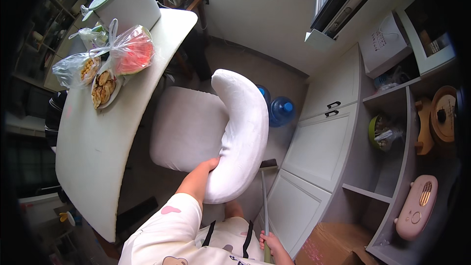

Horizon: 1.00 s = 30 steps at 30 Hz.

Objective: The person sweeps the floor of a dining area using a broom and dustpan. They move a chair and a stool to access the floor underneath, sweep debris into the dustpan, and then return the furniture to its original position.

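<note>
A chair with a pale cloth cover stands before me, its padded seat beside a white table. My left hand grips the inner side of its curved backrest; part of that hand is hidden. Low in the view, my right hand is closed around the long handle of a broom. The broom head rests on the floor, between the chair and the white cabinets.
The white table bears bagged watermelon, a plate of food and a lidded bin. Blue water bottles stand behind the chair. White cabinets line the right side, with a cardboard box below.
</note>
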Each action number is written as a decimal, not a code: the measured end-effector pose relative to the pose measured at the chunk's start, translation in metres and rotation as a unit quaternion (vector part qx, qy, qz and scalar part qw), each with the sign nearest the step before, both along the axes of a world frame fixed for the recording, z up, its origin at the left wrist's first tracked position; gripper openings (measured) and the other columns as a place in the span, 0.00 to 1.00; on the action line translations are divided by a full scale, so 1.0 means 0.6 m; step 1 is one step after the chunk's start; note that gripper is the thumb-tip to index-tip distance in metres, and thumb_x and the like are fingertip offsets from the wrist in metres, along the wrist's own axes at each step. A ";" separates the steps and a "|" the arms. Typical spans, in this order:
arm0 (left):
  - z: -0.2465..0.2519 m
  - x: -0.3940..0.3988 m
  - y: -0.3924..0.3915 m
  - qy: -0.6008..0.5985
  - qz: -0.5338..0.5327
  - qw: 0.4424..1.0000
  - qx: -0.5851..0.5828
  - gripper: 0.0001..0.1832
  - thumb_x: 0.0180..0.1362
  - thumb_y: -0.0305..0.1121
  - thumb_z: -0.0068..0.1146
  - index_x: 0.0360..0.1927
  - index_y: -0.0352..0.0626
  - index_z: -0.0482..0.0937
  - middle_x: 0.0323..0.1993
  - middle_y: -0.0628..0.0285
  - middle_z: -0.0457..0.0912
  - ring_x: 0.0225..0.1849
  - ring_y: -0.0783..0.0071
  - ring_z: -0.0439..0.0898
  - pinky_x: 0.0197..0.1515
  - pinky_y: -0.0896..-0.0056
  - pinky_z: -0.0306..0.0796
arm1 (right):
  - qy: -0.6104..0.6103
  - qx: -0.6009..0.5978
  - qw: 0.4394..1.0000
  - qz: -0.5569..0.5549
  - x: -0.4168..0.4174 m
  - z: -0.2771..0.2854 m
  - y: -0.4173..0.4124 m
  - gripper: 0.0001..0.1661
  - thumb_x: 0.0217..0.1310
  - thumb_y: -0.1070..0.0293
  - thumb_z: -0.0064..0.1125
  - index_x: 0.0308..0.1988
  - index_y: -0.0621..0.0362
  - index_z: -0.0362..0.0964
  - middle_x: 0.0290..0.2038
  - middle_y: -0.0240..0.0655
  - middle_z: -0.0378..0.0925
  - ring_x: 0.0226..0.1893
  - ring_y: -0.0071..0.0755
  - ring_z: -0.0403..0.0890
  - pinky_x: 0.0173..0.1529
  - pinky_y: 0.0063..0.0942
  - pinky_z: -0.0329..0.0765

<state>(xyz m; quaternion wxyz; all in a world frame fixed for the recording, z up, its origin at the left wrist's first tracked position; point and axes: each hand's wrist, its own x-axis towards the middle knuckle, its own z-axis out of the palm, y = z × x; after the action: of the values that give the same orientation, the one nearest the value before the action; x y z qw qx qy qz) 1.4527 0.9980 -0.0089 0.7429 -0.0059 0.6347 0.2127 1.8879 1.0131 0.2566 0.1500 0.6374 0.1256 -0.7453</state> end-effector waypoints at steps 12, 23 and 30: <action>0.093 -0.004 -0.010 0.131 -0.149 0.979 -0.045 0.36 0.61 0.61 0.28 0.65 0.46 0.59 0.67 0.58 0.55 0.68 0.63 0.53 0.67 0.62 0.50 | 0.021 -0.058 0.998 -0.033 0.051 -0.043 0.004 0.12 0.62 0.74 0.47 0.47 0.55 0.59 0.20 0.32 0.62 0.15 0.27 0.62 0.19 0.26 0.62; 0.108 0.086 -0.401 0.141 -0.225 0.961 -0.074 0.37 0.61 0.61 0.28 0.66 0.47 0.56 0.68 0.58 0.52 0.69 0.63 0.50 0.68 0.62 0.46 | 0.026 0.055 0.995 0.083 0.079 -0.070 -0.092 0.07 0.62 0.72 0.47 0.41 0.53 0.60 0.19 0.30 0.61 0.13 0.24 0.61 0.16 0.25 0.64; 0.118 0.247 -0.721 0.117 -0.235 0.961 -0.092 0.37 0.61 0.61 0.28 0.66 0.47 0.54 0.69 0.58 0.50 0.70 0.62 0.48 0.69 0.62 0.44 | -0.011 0.097 0.985 0.140 0.088 -0.090 -0.140 0.07 0.61 0.73 0.46 0.41 0.55 0.58 0.19 0.30 0.62 0.13 0.24 0.63 0.16 0.24 0.66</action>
<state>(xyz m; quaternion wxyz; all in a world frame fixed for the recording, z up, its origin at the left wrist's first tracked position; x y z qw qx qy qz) 1.6007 0.5652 0.0620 0.6890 0.0994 0.7174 -0.0280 1.9406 0.9292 0.2027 0.1919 0.6330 0.2834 -0.6944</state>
